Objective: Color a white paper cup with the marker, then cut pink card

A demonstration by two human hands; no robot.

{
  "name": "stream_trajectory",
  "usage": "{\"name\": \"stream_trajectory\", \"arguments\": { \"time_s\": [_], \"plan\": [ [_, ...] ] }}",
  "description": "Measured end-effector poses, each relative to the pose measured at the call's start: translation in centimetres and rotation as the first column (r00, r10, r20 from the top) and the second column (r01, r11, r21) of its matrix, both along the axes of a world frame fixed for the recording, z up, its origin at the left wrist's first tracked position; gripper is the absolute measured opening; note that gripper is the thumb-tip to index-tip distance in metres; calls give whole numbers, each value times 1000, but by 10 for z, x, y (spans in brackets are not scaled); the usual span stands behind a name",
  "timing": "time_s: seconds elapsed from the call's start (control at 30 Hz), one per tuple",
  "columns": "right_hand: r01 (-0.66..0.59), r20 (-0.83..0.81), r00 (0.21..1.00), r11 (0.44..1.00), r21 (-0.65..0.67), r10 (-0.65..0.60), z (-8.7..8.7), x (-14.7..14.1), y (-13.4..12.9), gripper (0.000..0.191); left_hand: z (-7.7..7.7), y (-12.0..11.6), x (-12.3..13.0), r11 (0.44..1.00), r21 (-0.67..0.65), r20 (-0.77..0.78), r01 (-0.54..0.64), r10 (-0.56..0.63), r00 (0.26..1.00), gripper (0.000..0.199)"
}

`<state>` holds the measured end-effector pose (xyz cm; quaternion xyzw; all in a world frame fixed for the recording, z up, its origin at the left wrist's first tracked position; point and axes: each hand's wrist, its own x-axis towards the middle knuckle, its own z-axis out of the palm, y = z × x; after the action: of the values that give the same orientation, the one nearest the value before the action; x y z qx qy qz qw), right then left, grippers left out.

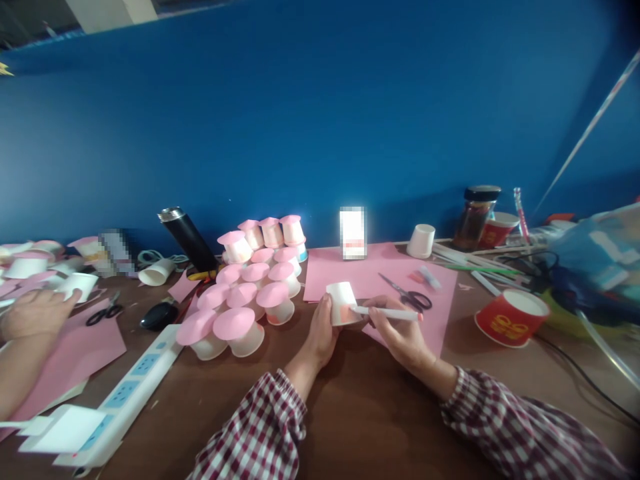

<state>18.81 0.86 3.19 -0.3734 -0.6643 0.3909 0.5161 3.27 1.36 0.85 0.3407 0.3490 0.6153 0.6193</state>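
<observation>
One white paper cup (341, 298), marked orange on its side, tilts above the tabletop (370, 413), its rim upward; the left hand's grip (321, 337) pinches it, while the right hand's grip (387, 328) pinches a white, red-ended marker (397, 313) against its side.

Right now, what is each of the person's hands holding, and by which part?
The left hand holds a white paper cup by its side; the right hand grips a marker along its barrel.
</observation>
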Motion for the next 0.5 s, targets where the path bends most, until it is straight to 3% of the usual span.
{"name": "stream_trajectory", "arguments": {
  "time_s": [0.13, 0.33, 0.5],
  "plan": [
    [-40, 21, 999, 999, -1, 40, -2, 0, 1, 18, 1, 0, 0, 999, -13, -29, -44, 44, 999, 41],
    [-19, 10, 1000, 1000, -3, 19, 0, 0, 1, 19, 4, -1, 1, 1000, -17, 70, 15, -14, 997, 38],
    [-29, 19, 999, 1000, -1, 30, -1, 0, 2, 19, 3, -1, 0, 999, -20, -24, -27, 26, 999, 42]
  ]
}}
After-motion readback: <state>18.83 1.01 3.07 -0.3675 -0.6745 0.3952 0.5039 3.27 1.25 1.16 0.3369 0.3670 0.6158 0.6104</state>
